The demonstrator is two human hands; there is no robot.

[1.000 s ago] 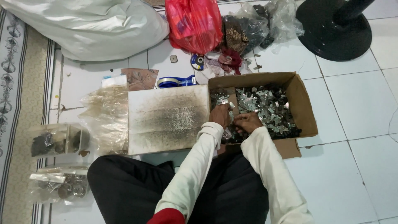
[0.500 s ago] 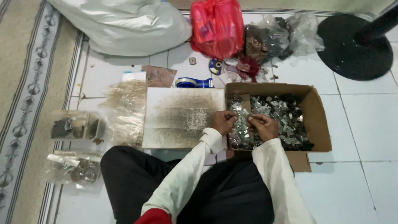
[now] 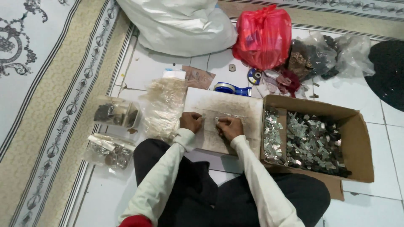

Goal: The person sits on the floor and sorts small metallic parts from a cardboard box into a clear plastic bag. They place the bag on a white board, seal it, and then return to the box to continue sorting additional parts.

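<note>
**Both hands at work on the white board**

Head view: the left hand [image 3: 191,121] and right hand [image 3: 229,126] rest on a stained white board [image 3: 248,111] lying on the tiled floor. Fingers of both are curled and pressed together, seemingly pinching a small metal piece [image 3: 217,120], too small to tell for sure. Just right, a cardboard box [image 3: 357,138] holds shiny metal clips [image 3: 313,143]. Clear bags [image 3: 164,107] lie left.

Board [image 3: 235,107] top stayed bare; cardboard box [image 3: 355,126] blocked its right, clear bags [image 3: 164,107] its left — tape dispenser [image 3: 229,88] behind.
</note>
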